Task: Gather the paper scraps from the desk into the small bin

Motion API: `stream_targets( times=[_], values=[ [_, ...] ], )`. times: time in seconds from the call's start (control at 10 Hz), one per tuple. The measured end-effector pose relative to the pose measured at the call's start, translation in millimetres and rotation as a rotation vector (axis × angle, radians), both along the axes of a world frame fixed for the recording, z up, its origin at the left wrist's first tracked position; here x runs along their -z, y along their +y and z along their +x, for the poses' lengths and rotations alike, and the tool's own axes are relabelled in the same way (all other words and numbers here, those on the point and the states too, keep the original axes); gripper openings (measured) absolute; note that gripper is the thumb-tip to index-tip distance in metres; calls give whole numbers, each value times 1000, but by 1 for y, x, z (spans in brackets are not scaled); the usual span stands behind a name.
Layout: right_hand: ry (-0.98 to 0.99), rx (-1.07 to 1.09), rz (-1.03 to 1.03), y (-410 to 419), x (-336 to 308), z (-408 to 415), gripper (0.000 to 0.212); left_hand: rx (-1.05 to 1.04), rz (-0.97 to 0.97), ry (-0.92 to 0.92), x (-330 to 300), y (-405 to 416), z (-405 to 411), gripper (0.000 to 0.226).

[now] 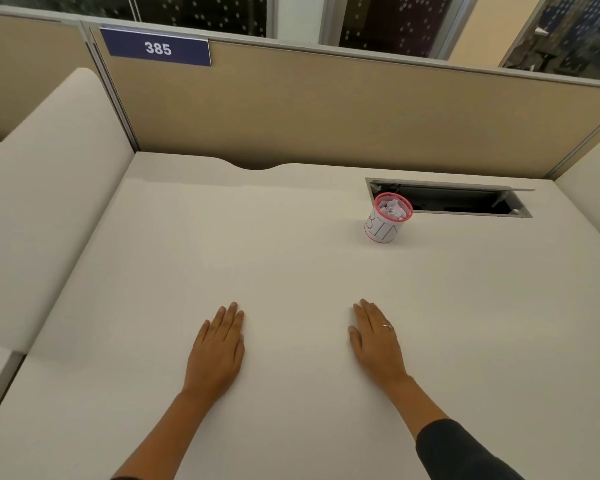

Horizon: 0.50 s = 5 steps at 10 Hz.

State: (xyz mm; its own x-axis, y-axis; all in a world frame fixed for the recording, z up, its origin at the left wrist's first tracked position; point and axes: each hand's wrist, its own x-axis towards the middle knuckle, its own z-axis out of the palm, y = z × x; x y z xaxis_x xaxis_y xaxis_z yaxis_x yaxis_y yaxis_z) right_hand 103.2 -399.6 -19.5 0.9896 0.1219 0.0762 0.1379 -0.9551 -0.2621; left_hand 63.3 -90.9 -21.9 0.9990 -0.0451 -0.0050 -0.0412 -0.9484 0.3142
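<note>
A small white bin (383,230) with a pink rim and the letters "BIN" on its side stands upright at the far right of the white desk (274,265). Crumpled white paper scraps (392,208) fill it to the rim. My left hand (219,348) lies flat on the desk, palm down, holding nothing. My right hand (378,344), with a ring on one finger, also rests flat and empty, well in front of the bin. I see no loose scraps on the desk surface.
An open cable hatch (465,200) is cut into the desk just behind the bin. A tan partition (326,109) with a blue "385" sign (157,48) closes the back. White side panels (49,202) flank the desk.
</note>
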Motion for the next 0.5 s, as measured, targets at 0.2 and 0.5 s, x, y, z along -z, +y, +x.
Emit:
stream_targets(
  times=[0.2, 0.5],
  values=[
    [121, -36, -91, -2, 9, -2, 57, -21, 48, 22, 3, -2, 2, 64],
    [113, -11, -92, 1, 2, -2, 60, -26, 84, 29, 7, -1, 8, 71]
  ],
)
